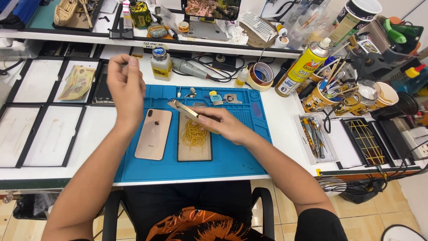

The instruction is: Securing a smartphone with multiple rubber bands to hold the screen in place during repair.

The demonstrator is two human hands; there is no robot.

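Two hands busy: right hand (pixel 225 125) grips gold phone frame (pixel 187 110) edge-up; left hand (pixel 126 85) raised, fingertips pinched. Next: steady, fine fingertip work on frame.

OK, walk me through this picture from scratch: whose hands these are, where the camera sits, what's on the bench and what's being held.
There is no machine here: a seated person works with two bare hands, and the single camera is worn on their head, looking down. The right hand holds a thin gold-coloured phone frame tilted over a blue work mat. The left hand is raised above the mat with fingertips pinched; whether it holds anything is too small to tell. On the mat lie a gold phone, back up, and a flat panel carrying a tangle of yellow strands. To the right stand a yellow spray can and cups of tools.
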